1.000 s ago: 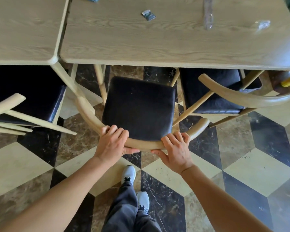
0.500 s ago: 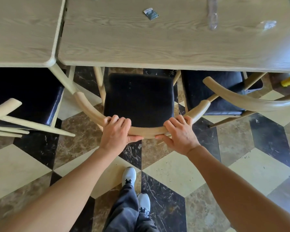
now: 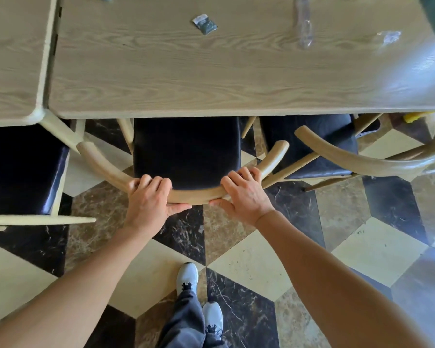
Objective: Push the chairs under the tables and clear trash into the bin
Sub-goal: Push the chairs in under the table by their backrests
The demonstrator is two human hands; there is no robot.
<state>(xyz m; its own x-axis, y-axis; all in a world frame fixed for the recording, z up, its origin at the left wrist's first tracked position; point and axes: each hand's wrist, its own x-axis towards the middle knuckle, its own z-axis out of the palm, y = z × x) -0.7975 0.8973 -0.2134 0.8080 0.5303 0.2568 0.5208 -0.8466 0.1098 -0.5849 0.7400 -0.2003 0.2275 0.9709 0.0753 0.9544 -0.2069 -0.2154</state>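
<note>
Hands grip the curved wooden back rail of the middle chair at the centre of the frame. The left hand wraps the rail left of its middle, fingers curled over the top and thumb pressed underneath. The right hand clamps the rail right of its middle the same way, fingers over the top toward the seat, thumb below. The black seat lies just beyond the fingertips, its far part tucked beneath the near edge of the table. On the tabletop in the upper part of the frame lie a small dark wrapper, a clear plastic strip and a crumpled clear scrap.
</note>
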